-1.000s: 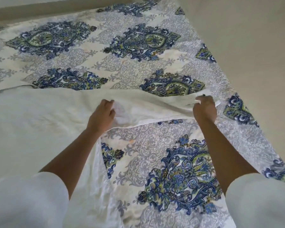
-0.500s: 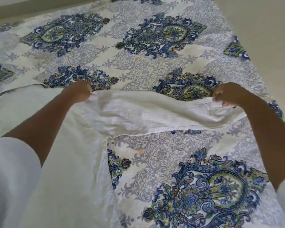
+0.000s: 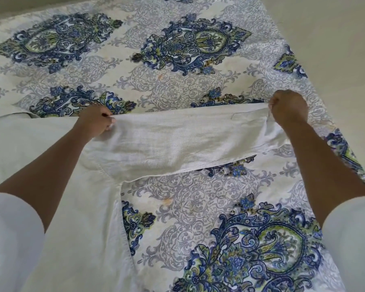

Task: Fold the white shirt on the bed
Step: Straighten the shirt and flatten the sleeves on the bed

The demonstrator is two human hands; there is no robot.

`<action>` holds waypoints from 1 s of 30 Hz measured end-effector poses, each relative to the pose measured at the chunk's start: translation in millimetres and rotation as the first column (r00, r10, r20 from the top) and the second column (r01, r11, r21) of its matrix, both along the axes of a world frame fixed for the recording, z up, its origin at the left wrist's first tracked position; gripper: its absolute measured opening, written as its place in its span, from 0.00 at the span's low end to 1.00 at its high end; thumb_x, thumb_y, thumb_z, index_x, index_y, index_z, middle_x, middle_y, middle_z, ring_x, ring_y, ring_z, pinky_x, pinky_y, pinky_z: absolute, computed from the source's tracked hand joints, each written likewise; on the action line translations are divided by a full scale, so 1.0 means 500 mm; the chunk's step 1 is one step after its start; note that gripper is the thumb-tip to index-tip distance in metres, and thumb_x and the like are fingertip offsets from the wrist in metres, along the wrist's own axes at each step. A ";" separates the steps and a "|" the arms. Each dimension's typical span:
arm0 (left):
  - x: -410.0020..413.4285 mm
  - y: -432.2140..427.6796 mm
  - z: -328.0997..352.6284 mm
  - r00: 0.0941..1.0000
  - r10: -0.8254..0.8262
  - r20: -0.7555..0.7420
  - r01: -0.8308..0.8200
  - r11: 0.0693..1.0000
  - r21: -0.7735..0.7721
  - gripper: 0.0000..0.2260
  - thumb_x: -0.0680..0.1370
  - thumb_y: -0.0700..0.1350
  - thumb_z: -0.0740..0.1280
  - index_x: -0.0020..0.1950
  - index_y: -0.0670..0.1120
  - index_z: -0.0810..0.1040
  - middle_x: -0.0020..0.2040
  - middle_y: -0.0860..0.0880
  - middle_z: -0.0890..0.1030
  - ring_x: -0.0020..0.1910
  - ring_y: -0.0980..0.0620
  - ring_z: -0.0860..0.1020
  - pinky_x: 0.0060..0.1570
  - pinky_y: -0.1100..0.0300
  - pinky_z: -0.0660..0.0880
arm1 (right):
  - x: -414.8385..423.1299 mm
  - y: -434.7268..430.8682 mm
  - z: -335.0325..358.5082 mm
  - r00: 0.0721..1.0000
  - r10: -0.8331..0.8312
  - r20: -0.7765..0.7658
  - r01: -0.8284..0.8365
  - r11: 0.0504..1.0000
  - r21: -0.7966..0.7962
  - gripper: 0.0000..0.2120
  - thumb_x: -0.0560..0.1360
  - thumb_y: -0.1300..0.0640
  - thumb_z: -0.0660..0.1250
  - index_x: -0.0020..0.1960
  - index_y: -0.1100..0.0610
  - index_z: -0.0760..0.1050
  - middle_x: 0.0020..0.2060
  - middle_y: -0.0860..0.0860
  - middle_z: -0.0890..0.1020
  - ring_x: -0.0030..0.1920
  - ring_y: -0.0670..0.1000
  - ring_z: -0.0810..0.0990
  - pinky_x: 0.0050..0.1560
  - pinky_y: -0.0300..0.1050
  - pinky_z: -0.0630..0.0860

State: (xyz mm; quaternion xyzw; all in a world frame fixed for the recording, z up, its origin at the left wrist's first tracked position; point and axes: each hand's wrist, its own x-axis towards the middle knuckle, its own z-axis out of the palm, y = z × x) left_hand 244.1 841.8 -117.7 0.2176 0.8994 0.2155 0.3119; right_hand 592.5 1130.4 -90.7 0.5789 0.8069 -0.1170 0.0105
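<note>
Pinched tight between thumb and curled fingers of the left hand [image 3: 94,122]: the upper edge of the shirt sleeve [image 3: 177,140] near the shoulder seam. Clenched likewise in the right hand [image 3: 289,108]: the cuff end, fingers closed on the cloth. Stretched taut between the two grips, out to the right of the white shirt [image 3: 57,207], body flat at left on the patterned bedsheet [image 3: 177,81], a strip of pale floor [image 3: 335,49] beyond the bed. Judged an early step, sleeve squared before folding. Next, probably: cuff carried leftward across the body, both edges level, tension kept to avoid wrinkles.
</note>
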 end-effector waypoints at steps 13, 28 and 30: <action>0.223 -0.051 -0.051 0.949 -0.137 -0.284 0.238 0.902 0.360 0.26 0.80 0.47 0.55 0.75 0.39 0.55 0.75 0.40 0.55 0.73 0.49 0.57 0.69 0.54 0.61 | -0.172 -0.383 -0.125 0.765 0.605 -0.220 -0.619 0.786 0.007 0.25 0.77 0.54 0.52 0.71 0.62 0.64 0.71 0.59 0.67 0.71 0.58 0.66 0.70 0.56 0.61; 0.050 -0.243 -0.090 0.736 -0.478 -0.479 0.388 0.878 -0.280 0.34 0.76 0.60 0.42 0.76 0.40 0.51 0.77 0.43 0.51 0.76 0.46 0.51 0.73 0.51 0.47 | -0.395 -0.558 -0.130 0.695 0.717 -0.056 -0.719 0.695 -0.018 0.25 0.81 0.47 0.45 0.77 0.51 0.47 0.77 0.51 0.49 0.77 0.55 0.46 0.73 0.58 0.44; 0.041 -0.254 -0.094 0.728 -0.465 -0.504 0.380 0.886 -0.268 0.34 0.76 0.61 0.41 0.76 0.41 0.50 0.77 0.43 0.50 0.76 0.47 0.49 0.73 0.53 0.44 | -0.340 -0.486 -0.150 0.772 0.632 0.070 -0.635 0.771 0.049 0.24 0.80 0.45 0.43 0.76 0.46 0.48 0.77 0.50 0.50 0.76 0.56 0.49 0.72 0.62 0.47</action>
